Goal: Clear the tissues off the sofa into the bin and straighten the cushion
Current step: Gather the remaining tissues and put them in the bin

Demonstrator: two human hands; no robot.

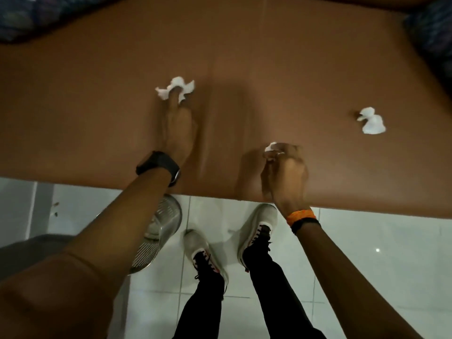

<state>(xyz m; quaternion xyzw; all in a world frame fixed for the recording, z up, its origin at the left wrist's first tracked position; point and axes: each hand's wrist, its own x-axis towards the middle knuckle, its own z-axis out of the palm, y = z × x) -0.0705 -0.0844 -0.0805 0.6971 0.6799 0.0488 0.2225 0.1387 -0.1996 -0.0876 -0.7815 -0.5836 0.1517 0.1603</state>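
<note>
- Brown sofa [269, 57] seat fills the upper view, and we count three white tissues on or over it.
- Our left hand [177, 129] reaches out flat, fingers stretched forward and close together, the tips pressing on the left tissue [176, 89]; we cannot tell whether it is pinched yet.
- Our right hand [285, 170] is curled into a loose fist clamped on a second tissue [271, 146], of which only a small white tuft shows above the fingers.
- The third tissue [371, 121] lies alone on the seat, well apart to the right of both hands.
- One metal mesh bin [162, 223] stands on the tiled floor [367, 241] just beside the sofa edge, partly hidden under the left forearm.
- Two dark patterned cushions show only in part: one at the top left corner [36, 15], one at the top right [433, 45].
- One black watch [159, 166] sits on the left wrist; two bands [302, 217], orange and black, on the right.
</note>
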